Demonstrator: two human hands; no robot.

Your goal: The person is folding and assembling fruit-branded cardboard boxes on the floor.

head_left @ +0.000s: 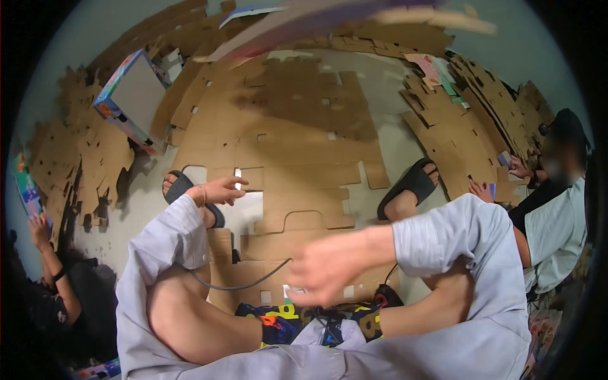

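My left hand (221, 190) is held out above the cardboard sheet (297, 152) on the floor, fingers stretched and apart, with nothing in it. A thin band circles that wrist. Closer to my body, my right hand (329, 266) is smeared by motion, so its fingers and anything in them cannot be made out. One end of a dark cable (247, 287) passes out of sight at this hand; whether they touch is unclear. Across the far end, a long flat piece with purple and red colouring (316, 25) is streaked by motion, apart from both hands.
A colourful box-like cardboard piece (136, 98) stands far left. Piled flattened cardboard lines the left side (95, 158) and right side (456, 133). One person (557, 209) sits at right holding a small piece; another person's hand (39, 228) touches a printed panel (26, 187) at left.
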